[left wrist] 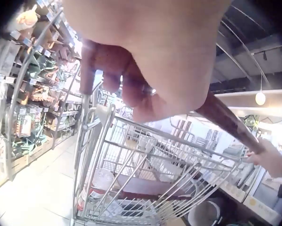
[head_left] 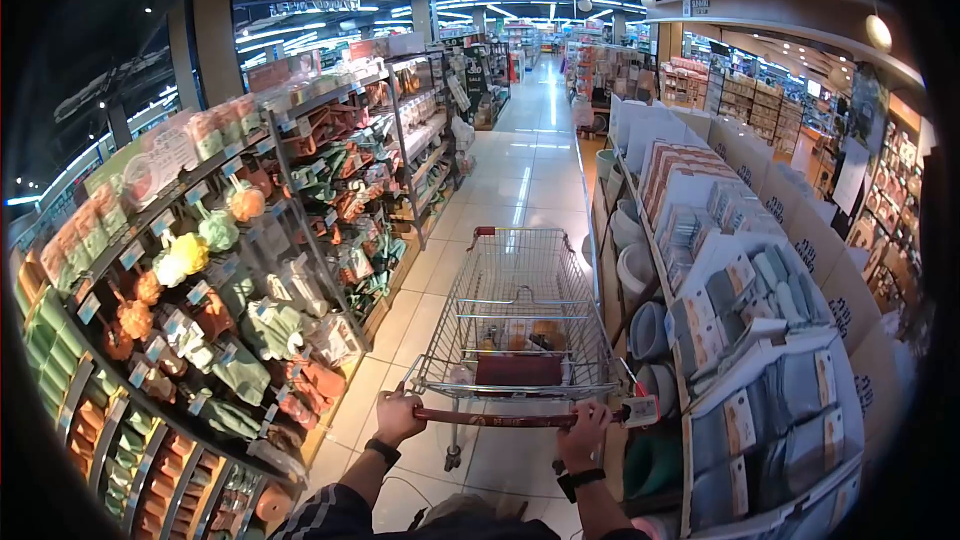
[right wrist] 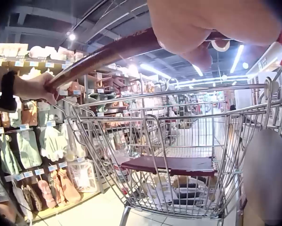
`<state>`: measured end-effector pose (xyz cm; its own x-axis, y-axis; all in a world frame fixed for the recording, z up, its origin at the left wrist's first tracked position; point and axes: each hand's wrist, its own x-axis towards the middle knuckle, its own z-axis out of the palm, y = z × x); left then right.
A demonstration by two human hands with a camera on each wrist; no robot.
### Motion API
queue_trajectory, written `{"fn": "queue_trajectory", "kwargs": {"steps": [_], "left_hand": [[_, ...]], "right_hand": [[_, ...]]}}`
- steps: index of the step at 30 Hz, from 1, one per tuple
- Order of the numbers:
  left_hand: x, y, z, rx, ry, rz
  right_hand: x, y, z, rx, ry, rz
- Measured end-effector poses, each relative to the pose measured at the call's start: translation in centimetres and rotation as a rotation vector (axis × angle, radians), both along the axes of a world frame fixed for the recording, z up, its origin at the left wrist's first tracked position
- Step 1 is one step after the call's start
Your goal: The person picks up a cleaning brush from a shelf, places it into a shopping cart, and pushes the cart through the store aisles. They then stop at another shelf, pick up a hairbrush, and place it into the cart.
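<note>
A wire shopping cart (head_left: 520, 300) stands in a store aisle with a dark red handle bar (head_left: 497, 419) across its near end. My left hand (head_left: 398, 414) grips the bar's left end, and my right hand (head_left: 584, 430) grips it near the right end. In the left wrist view the left hand (left wrist: 150, 52) curls round the handle bar (left wrist: 225, 117). In the right wrist view the right hand (right wrist: 211, 23) wraps the handle bar (right wrist: 108, 52) above the cart (right wrist: 178, 155). A few goods (head_left: 515, 340) lie in the basket behind the red child seat flap (head_left: 518, 370).
Shelves of hanging towels and plush items (head_left: 200, 280) line the left side. Shelves with folded cloths, boxes and buckets (head_left: 740, 340) run close along the right of the cart. The tiled aisle floor (head_left: 520, 160) stretches ahead to more shelving.
</note>
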<state>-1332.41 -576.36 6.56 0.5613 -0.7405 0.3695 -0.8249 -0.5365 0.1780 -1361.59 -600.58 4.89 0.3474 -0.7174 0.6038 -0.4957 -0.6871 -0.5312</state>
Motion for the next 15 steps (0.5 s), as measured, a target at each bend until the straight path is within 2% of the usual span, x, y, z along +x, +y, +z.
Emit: {"fn": "queue_trajectory", "kwargs": {"steps": [6,9,12,15], "left_hand": [[5.5,-9.3,-1.0,-0.237,-0.278,-0.103],[8.9,-14.2,-1.0,-0.260,-0.229,-0.115],[12.8,-19.3,-1.8,-0.223,-0.125,-0.063],[17.4,-24.9,-0.9,-0.280,-0.129,-0.084]], "right_hand": [[5.9,-10.5,-1.1,-0.073,-0.015,-0.027],[10.1,-15.4,-0.6,-0.140,-0.074,-0.048],[13.9,-20.2,0.0,-0.089,-0.039,-0.035],[18.3,-25.4,0.6,-0.054,0.003,-0.023]]}}
